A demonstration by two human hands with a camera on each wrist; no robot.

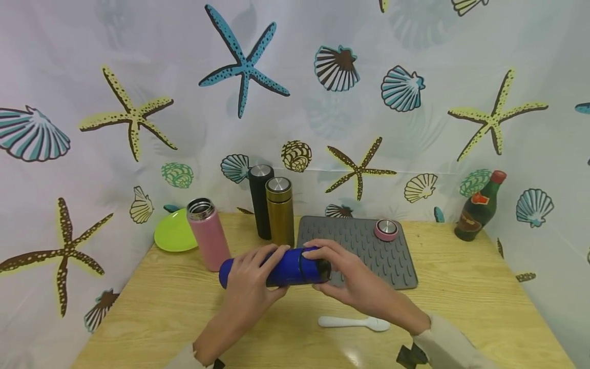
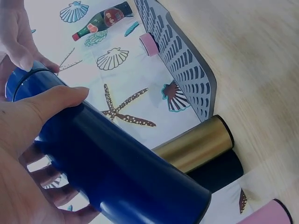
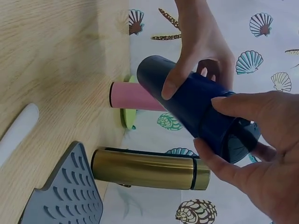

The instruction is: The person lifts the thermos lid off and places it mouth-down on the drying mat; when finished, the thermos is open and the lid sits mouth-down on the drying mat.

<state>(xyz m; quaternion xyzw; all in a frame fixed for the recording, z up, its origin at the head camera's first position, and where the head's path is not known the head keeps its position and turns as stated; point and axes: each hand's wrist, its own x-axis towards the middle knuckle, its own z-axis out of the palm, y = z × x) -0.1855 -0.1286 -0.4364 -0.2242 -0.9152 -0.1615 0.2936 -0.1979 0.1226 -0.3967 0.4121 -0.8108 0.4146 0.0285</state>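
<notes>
**Two-sided hold applied to blue flask** (image 1: 290,267)

The blue flask is held above the tabletop (image 1: 461,307), nearly level, its base toward 9 o'clock and its dark-tipped end toward 3. The barrel is clasped by the left grip (image 1: 251,274), fingers and thumb on opposite sides, probably so that weight is borne and rolling prevented. Beyond the seam, that dark end is pinched by the right grip (image 1: 355,275), presumably so that it can be controlled apart from the barrel.

From the flask as clock centre, the uncapped pink bottle (image 1: 212,241) is stood at 10 and the gold flask (image 1: 281,218) at 12, apparently leaving working space. A pink lid (image 1: 386,234) is set at 2 on the grey mat (image 1: 336,233), perhaps against slipping. A white spoon (image 1: 343,322) is laid at 4.
</notes>
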